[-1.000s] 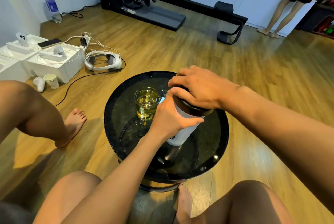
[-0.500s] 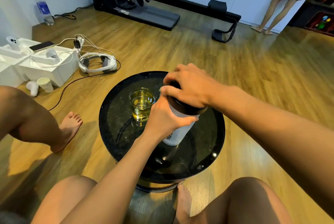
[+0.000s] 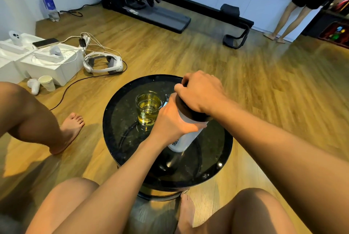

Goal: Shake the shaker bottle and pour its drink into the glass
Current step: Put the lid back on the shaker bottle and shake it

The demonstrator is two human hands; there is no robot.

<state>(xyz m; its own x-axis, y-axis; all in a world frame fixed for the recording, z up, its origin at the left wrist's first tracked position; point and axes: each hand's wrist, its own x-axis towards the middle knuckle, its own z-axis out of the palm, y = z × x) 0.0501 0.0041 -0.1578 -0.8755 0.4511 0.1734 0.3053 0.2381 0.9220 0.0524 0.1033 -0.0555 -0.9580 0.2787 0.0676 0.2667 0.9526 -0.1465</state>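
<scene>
Over the table (image 3: 120,139), the left hand (image 3: 171,120) is gripping the bottle (image 3: 186,139) beside the glass (image 3: 148,109) while the right hand (image 3: 200,93) is clasping its lid (image 3: 190,113).

Bare forearms, bare knees and bare feet; no sleeves visible.

White black-lidded shaker bottle (image 3: 186,137) upright beside glass (image 3: 148,108) of yellow drink.

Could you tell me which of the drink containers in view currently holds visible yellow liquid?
The clear glass on the black table; the shaker bottle is opaque white.
</scene>
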